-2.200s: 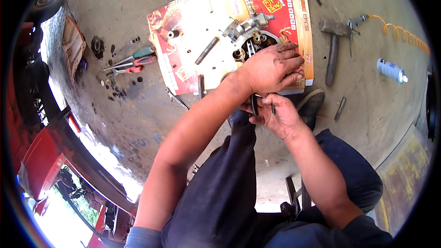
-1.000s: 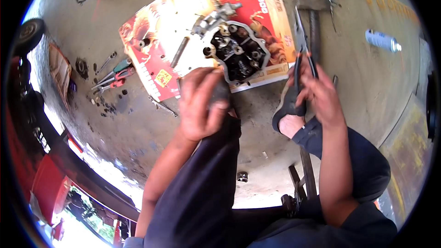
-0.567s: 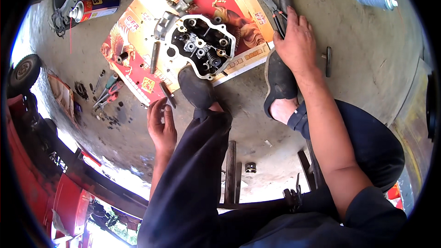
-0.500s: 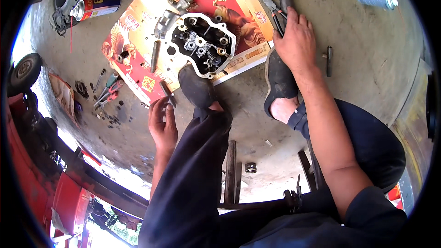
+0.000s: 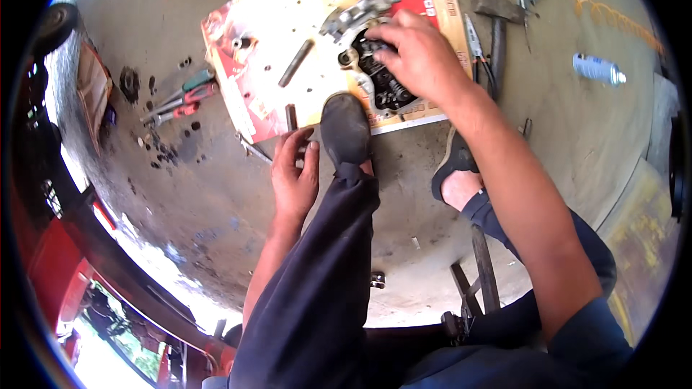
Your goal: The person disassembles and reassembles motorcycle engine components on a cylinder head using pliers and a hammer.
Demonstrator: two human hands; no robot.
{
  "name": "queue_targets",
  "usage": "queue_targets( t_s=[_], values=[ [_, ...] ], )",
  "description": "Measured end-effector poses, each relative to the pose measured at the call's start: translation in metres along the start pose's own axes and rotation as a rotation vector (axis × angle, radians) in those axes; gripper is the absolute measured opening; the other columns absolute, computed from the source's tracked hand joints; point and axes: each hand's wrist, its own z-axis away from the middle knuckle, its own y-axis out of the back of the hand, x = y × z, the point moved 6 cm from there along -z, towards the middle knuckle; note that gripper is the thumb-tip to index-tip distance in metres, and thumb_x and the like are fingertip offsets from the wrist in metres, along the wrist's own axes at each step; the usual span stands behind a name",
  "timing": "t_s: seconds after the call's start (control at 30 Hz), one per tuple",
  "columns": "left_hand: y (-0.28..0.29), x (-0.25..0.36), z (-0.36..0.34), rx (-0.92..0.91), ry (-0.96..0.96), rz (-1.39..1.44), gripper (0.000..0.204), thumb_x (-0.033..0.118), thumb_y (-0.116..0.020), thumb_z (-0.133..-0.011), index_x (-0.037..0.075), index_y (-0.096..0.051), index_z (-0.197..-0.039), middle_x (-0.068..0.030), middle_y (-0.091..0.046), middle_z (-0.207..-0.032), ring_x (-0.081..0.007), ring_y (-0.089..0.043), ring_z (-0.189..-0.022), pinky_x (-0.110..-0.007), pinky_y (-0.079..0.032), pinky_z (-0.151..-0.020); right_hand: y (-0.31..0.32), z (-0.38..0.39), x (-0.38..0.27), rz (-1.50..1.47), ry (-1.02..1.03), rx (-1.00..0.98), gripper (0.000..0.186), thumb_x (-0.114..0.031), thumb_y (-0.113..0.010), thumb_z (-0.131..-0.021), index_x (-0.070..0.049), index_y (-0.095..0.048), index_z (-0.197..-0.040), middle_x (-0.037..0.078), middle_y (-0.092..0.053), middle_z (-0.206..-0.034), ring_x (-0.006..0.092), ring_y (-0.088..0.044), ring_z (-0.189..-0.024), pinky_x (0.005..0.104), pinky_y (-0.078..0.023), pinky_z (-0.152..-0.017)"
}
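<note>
Over the open cavity of a metal engine cylinder head [image 5: 363, 85], my right hand [image 5: 425, 57] reaches with thumb and fingers apart. Its fingertips are at the dark parts inside, and nothing is visibly held. The hand covers the upper right of that housing. My left hand [image 5: 294, 176] hovers low at the front edge of the printed cardboard [image 5: 270, 90], fingers loosely bent and thumb apart. Just beyond its fingertips lies a short dark metal rod [image 5: 290, 117]; contact cannot be made out. A wrench [image 5: 251, 147] lies beside that hand. A longer metal rod [image 5: 295, 63] rests farther up.
Pliers [image 5: 476, 49] and a hammer [image 5: 498, 39] lie right of the cardboard, with a blue spray can [image 5: 598, 69] beyond. Screwdrivers [image 5: 180, 97] and small dark parts [image 5: 164, 153] are on the left. My shoe [image 5: 345, 130] stands against the cylinder head.
My right hand has left the pliers and hammer and moved left onto the cylinder head. The whole view has shifted and turned. My left hand stays near the short rod.
</note>
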Motion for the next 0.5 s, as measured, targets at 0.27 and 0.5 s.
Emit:
queue_targets(
  t_s=[0.27,0.5],
  values=[
    [0.021,-0.023,-0.011,-0.005,0.037,0.067,0.024,0.012,-0.066,-0.100,0.005,-0.070,-0.122,-0.0100,-0.069,-0.115,-0.0206,-0.068,-0.098,-0.032,-0.055,-0.083,-0.026,-0.031,0.003,0.182,0.018,-0.170,0.023,-0.013,-0.078,-0.082,-0.007,-0.078,-0.104,0.016,-0.068,-0.103,0.0370,-0.064,-0.105,0.0461,-0.052,-0.093],
    [0.027,-0.041,-0.018,0.011,0.072,0.077,0.024,0.011,-0.066,-0.099,0.006,-0.070,-0.122,-0.0093,-0.070,-0.112,-0.0187,-0.069,-0.088,-0.031,-0.056,-0.075,-0.029,-0.034,-0.016,0.369,0.187,-0.206,0.015,-0.009,-0.075,-0.084,-0.003,-0.075,-0.097,0.015,-0.065,-0.096,0.0358,-0.064,-0.100,0.0444,-0.053,-0.089]
  ],
)
